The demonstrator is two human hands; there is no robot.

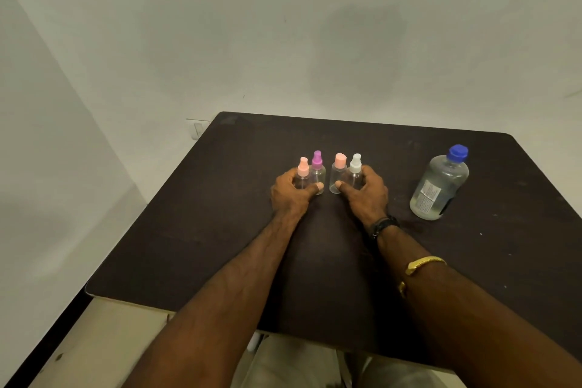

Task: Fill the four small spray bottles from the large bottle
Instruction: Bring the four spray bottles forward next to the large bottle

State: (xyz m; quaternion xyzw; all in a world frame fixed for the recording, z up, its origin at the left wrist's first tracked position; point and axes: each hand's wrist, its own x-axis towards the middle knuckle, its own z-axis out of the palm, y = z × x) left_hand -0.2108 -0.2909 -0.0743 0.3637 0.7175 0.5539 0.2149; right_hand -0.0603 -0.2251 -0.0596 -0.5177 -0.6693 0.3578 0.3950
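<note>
Bottle bases perhaps hidden behind hands (293,194)

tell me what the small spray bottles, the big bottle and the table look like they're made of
Small spray bottles: clear bodies, probably plastic, since the hands show through them; matte coloured sprayer tops. Large bottle: translucent, slightly cloudy plastic by its look, with a ribbed blue cap and a paper-like label. Table: dark brown matte top, likely laminate or wood; its pale edge hints at board.

Dark brown bench (362,261) filling the middle, scuffed and speckled on its right side, pale wall (283,25) rising behind with a faint darker patch, white wall socket (197,128) peeking at the bench's far left corner, beige floor (104,334) lower left
</note>
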